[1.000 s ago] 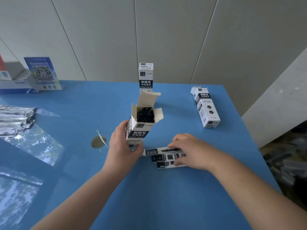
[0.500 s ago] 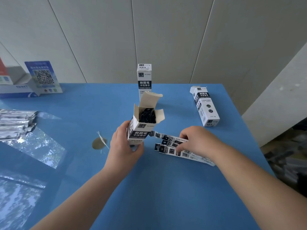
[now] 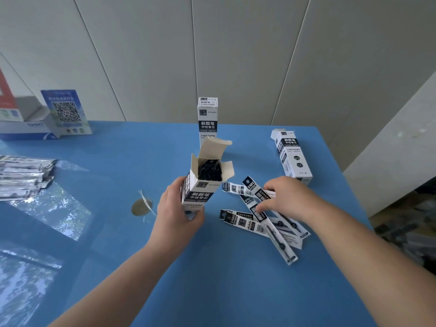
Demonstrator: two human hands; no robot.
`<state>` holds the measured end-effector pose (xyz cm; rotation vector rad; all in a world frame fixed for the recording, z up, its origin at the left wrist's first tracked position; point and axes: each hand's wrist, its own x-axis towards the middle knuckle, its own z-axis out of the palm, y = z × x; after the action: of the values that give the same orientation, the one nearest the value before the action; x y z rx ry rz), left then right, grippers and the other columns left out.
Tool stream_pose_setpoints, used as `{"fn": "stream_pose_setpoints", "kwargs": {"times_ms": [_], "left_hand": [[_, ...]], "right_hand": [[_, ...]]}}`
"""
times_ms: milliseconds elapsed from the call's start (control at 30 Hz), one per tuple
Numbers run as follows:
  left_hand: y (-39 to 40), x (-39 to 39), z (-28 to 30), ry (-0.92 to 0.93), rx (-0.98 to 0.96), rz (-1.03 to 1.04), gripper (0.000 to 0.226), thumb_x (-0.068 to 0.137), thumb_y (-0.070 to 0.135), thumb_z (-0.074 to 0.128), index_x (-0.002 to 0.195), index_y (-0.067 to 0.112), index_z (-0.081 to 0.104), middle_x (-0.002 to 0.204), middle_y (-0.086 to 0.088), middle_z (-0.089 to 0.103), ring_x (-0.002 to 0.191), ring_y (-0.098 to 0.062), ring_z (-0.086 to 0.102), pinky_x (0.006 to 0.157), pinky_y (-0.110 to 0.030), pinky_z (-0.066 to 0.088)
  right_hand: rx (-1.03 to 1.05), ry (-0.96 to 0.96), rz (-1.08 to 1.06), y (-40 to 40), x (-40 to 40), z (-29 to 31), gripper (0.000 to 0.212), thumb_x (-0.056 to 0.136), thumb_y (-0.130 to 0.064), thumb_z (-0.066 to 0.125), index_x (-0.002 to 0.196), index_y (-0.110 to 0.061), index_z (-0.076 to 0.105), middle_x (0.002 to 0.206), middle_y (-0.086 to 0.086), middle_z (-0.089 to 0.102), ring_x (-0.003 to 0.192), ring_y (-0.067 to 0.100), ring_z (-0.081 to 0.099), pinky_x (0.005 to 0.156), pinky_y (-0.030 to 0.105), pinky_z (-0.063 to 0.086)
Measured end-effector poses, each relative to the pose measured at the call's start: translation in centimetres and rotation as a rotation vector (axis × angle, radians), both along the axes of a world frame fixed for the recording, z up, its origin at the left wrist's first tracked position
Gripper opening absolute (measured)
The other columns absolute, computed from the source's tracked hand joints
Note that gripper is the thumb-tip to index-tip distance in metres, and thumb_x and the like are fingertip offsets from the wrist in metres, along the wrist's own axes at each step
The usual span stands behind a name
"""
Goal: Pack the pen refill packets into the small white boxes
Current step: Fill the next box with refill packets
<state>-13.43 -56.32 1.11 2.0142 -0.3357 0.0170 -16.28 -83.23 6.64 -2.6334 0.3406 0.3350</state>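
An open box (image 3: 200,185) is held upright on the blue table (image 3: 212,291) by the left hand (image 3: 175,217), whose fingers and thumb are curled round its lower part; its top flaps are spread and dark refills are seen inside. Just to its right, a loose fan of refill packets (image 3: 256,220) is spread on the table, and the upper ones are gripped by the curled fingers of the right hand (image 3: 289,199). A closed box (image 3: 207,119) is stood upright behind the open one, another box (image 3: 292,155) is laid flat near the right edge, and a stack of packets (image 3: 22,177) is seen at the far left.
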Motion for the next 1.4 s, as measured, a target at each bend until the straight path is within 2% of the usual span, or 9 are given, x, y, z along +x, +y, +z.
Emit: {"fn": "stream_pose_setpoints", "kwargs": {"times_ms": [100,233,400,600,867,1000,1067,1233,1400], "left_hand": [[0.0,0.0,-0.1,0.001,0.006,0.007,0.063,0.077,0.022,0.067,0.126,0.051,0.039,0.117,0.012,0.056,0.113,-0.023,0.055,0.091,-0.051,0.051],[0.0,0.0,-0.2,-0.013,0.015,0.024,0.067,0.079,0.017,0.070,0.126,0.052,0.037,0.117,0.017,0.053,0.114,-0.020,0.052,0.092,-0.049,0.050],[0.0,-0.1,-0.1,-0.040,0.021,0.034,0.070,0.078,0.020,0.070,0.120,0.063,0.035,0.115,0.024,0.050,0.114,-0.013,0.048,0.092,-0.043,0.049],[-0.2,0.0,-0.2,-0.044,0.038,0.044,0.063,0.072,0.031,0.063,0.122,0.056,0.034,0.112,0.031,0.047,0.112,-0.002,0.044,0.086,-0.032,0.044],[-0.2,0.0,-0.3,-0.074,0.041,0.045,0.062,0.078,0.012,0.071,0.130,0.033,0.044,0.113,0.018,0.052,0.109,-0.014,0.049,0.091,-0.045,0.048],[-0.2,0.0,-0.3,-0.073,0.053,0.047,0.065,0.078,0.012,0.071,0.133,0.034,0.042,0.114,0.016,0.052,0.110,-0.016,0.048,0.092,-0.046,0.048],[-0.2,-0.1,-0.2,-0.076,0.057,0.050,0.068,0.079,0.012,0.072,0.131,0.039,0.039,0.113,0.023,0.049,0.109,-0.013,0.047,0.093,-0.044,0.047],[-0.2,-0.2,-0.3,-0.078,0.067,0.048,0.069,0.078,0.014,0.071,0.130,0.044,0.037,0.115,0.027,0.047,0.111,-0.009,0.044,0.094,-0.042,0.046],[-0.3,-0.2,-0.2,-0.084,0.077,0.059,0.071,0.078,0.013,0.072,0.129,0.045,0.035,0.114,0.029,0.046,0.110,-0.011,0.044,0.095,-0.046,0.045]], "right_hand": [[0.051,-0.041,-0.043,-0.4,0.1,-0.2,0.040,0.083,-0.051,0.077,0.069,-0.025,0.050,0.066,-0.009,0.046,0.061,0.012,0.047,0.054,0.031,0.031],[0.174,-0.159,-0.153,-0.8,0.1,0.7,0.041,0.092,-0.047,0.068,0.073,-0.015,0.052,0.062,-0.007,0.045,0.055,0.011,0.041,0.054,0.031,0.029],[0.605,-0.282,-0.321,-0.1,-0.2,4.0,0.022,0.097,-0.040,0.065,0.088,-0.020,0.069,0.071,-0.008,0.052,0.065,0.012,0.048,0.064,0.029,0.047],[1.036,-0.346,-0.451,2.0,-1.7,7.1,0.026,0.094,-0.036,0.068,0.084,-0.011,0.066,0.058,-0.006,0.057,0.050,0.008,0.057,0.053,0.023,0.056],[0.924,-0.721,-0.448,5.8,-1.8,8.2,0.031,0.102,-0.041,0.054,0.085,-0.016,0.058,0.059,-0.005,0.065,0.048,0.014,0.057,0.048,0.027,0.047],[0.723,-0.898,-0.473,8.2,-0.6,8.9,0.031,0.099,-0.048,0.048,0.081,-0.023,0.046,0.070,-0.002,0.062,0.054,0.016,0.059,0.052,0.035,0.051],[0.665,-0.960,-0.506,9.2,0.2,9.1,0.028,0.104,-0.041,0.046,0.081,-0.026,0.043,0.076,-0.002,0.062,0.065,0.018,0.058,0.063,0.039,0.053],[0.682,-1.032,-0.561,11.1,1.9,9.0,0.023,0.108,-0.029,0.043,0.092,-0.013,0.041,0.076,-0.007,0.056,0.061,-0.004,0.052,0.057,0.011,0.040],[0.691,-1.090,-0.600,12.6,2.5,8.8,0.021,0.108,-0.024,0.045,0.097,-0.007,0.039,0.074,-0.012,0.047,0.060,-0.016,0.049,0.054,0.005,0.036]]}}
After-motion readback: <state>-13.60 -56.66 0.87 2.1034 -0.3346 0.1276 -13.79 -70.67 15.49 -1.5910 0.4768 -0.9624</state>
